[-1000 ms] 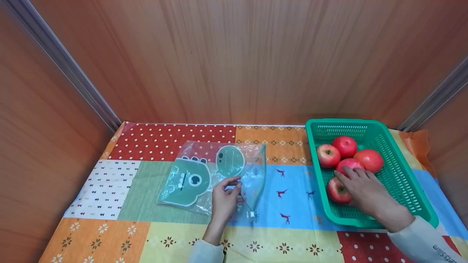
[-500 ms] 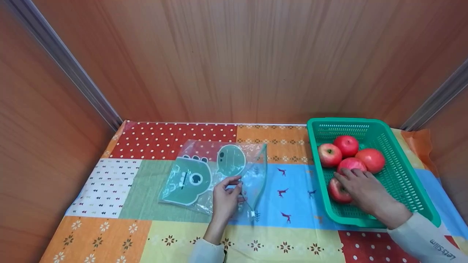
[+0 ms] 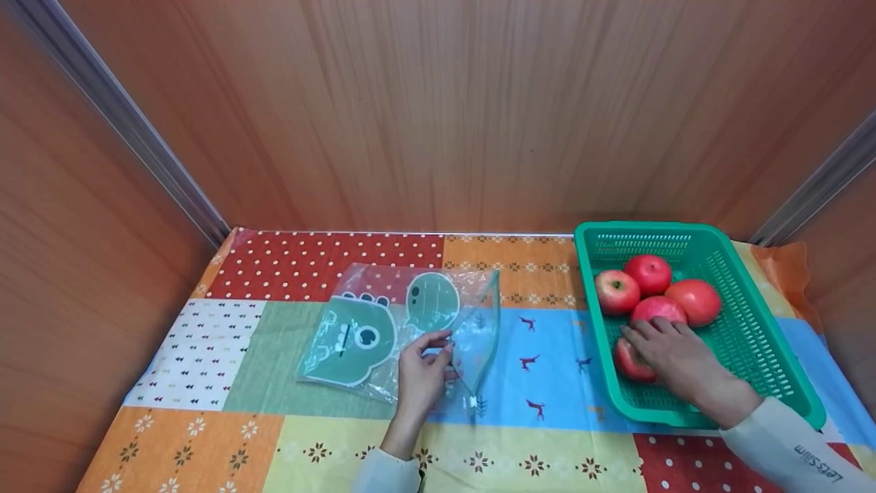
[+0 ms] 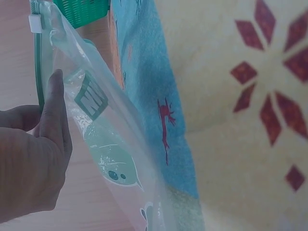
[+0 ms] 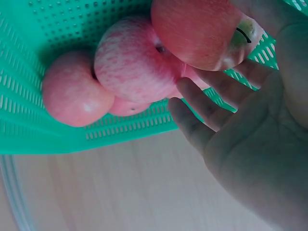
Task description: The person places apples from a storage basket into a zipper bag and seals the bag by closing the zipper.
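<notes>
My left hand (image 3: 426, 375) pinches the edge of a clear zip bag (image 3: 472, 329) with green cartoon prints between thumb and fingers. In the left wrist view, the bag's green zip strip (image 4: 38, 72) with a white slider (image 4: 35, 23) runs past the fingertips. My right hand (image 3: 688, 359) is inside a green basket, its thumb and fingers around the front apple (image 5: 207, 33). Its ring and little fingers stretch beyond that apple, near the apples behind. From above, the hand hides part of the front apple.
The green plastic basket (image 3: 773, 342) stands at the right and holds several red apples, including one large apple (image 3: 694, 301) and one at the back (image 3: 647, 274). A patchwork tablecloth (image 3: 205, 356) covers the table. Wooden panels (image 3: 438, 116) rise behind and at both sides.
My right hand has shifted slightly to the left over the front apple, covering its stem. The left hand and bag hold their place; the view has moved slightly.
</notes>
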The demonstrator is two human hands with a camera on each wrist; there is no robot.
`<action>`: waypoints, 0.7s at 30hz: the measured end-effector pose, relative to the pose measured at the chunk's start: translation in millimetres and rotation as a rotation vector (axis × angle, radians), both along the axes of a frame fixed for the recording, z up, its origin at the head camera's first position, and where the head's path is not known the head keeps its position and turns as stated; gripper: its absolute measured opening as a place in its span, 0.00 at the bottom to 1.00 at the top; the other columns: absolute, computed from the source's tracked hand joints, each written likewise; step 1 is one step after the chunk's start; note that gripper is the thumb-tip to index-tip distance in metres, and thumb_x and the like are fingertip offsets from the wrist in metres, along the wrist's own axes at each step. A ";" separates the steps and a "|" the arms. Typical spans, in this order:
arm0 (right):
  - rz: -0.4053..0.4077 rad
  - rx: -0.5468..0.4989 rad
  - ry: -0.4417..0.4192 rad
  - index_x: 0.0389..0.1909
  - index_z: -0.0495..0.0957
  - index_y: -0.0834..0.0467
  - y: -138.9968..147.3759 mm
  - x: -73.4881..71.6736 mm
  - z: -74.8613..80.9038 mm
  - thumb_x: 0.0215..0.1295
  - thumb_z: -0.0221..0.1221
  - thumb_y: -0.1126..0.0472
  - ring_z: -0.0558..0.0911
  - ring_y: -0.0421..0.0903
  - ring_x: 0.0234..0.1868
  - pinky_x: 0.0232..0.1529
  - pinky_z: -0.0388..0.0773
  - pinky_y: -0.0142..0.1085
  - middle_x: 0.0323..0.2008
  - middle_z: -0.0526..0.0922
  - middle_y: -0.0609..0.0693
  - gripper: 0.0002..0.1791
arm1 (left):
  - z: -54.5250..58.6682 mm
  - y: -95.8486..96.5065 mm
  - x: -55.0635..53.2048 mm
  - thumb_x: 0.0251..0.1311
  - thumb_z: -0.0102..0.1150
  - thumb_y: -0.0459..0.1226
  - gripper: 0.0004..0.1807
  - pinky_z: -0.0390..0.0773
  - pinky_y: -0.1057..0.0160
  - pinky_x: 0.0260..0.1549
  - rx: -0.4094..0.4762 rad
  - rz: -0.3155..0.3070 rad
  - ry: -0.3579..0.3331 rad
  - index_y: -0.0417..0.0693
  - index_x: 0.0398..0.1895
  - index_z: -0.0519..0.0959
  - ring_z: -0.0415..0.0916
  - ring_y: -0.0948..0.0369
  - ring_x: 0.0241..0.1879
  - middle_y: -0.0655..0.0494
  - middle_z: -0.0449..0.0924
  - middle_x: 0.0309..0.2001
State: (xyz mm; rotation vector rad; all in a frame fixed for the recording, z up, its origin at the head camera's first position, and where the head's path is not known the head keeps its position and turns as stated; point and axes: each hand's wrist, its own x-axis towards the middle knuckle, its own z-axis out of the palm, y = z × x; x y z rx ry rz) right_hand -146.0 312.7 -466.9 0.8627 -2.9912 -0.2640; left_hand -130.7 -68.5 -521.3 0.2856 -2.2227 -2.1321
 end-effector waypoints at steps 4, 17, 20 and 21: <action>0.013 0.014 0.006 0.64 0.79 0.63 -0.4 -0.4 -1.5 0.43 0.83 0.67 0.78 0.65 0.59 0.58 0.80 0.65 0.58 0.81 0.64 0.43 | -0.5 0.1 0.9 0.72 0.58 0.27 0.14 0.89 0.61 0.30 0.005 -0.001 0.002 0.34 0.58 0.83 0.84 0.57 0.32 0.44 0.81 0.46; 0.063 0.067 0.078 0.61 0.80 0.61 -0.9 -0.4 -5.1 0.41 0.84 0.66 0.79 0.63 0.56 0.56 0.83 0.61 0.54 0.82 0.62 0.41 | 1.1 1.8 0.7 0.73 0.58 0.27 0.15 0.89 0.61 0.31 0.010 -0.002 -0.005 0.34 0.59 0.83 0.85 0.56 0.34 0.44 0.81 0.47; 0.066 0.069 0.089 0.61 0.80 0.61 -2.8 0.3 -5.5 0.38 0.85 0.66 0.79 0.62 0.56 0.56 0.84 0.60 0.54 0.82 0.61 0.43 | -0.1 1.9 0.5 0.72 0.58 0.27 0.14 0.89 0.60 0.31 0.005 -0.001 0.000 0.35 0.57 0.84 0.85 0.57 0.33 0.44 0.81 0.46; 0.068 0.072 0.094 0.61 0.80 0.60 -3.2 0.3 -5.9 0.37 0.86 0.66 0.79 0.62 0.56 0.55 0.84 0.59 0.54 0.83 0.61 0.44 | -0.3 2.1 0.5 0.72 0.59 0.27 0.14 0.89 0.61 0.31 0.003 0.000 0.002 0.36 0.57 0.84 0.85 0.57 0.33 0.44 0.81 0.46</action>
